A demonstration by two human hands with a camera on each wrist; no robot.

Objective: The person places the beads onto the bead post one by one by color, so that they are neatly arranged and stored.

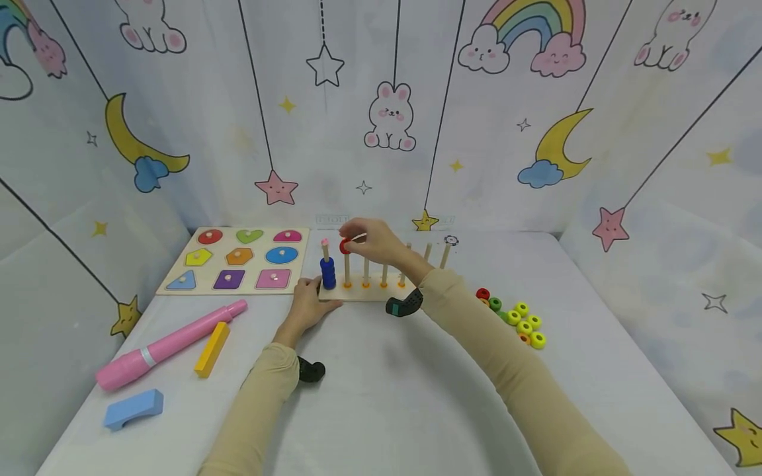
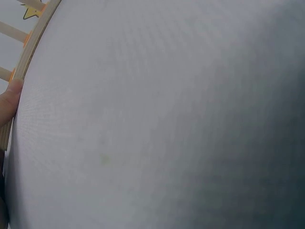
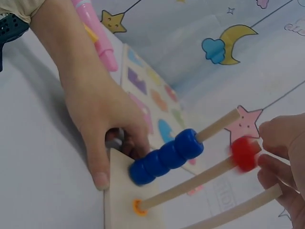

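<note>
Head view: my right hand (image 1: 374, 243) pinches a red ring (image 1: 344, 246) apparently atop the second peg (image 1: 347, 270); my left hand (image 1: 309, 305), fingers relaxed, steadies the peg board (image 1: 369, 295) on the bench (image 1: 387, 390).

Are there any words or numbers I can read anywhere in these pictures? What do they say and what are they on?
No words or numbers can be read.
Faint grey print on the backdrop just behind the peg board: too small and blurred to read.
The shape puzzle, pink marker, blue rings and red ring show no text, only plain colours.
The wall drawings are stars, moons, bunnies and rainbows, without letters.
</note>
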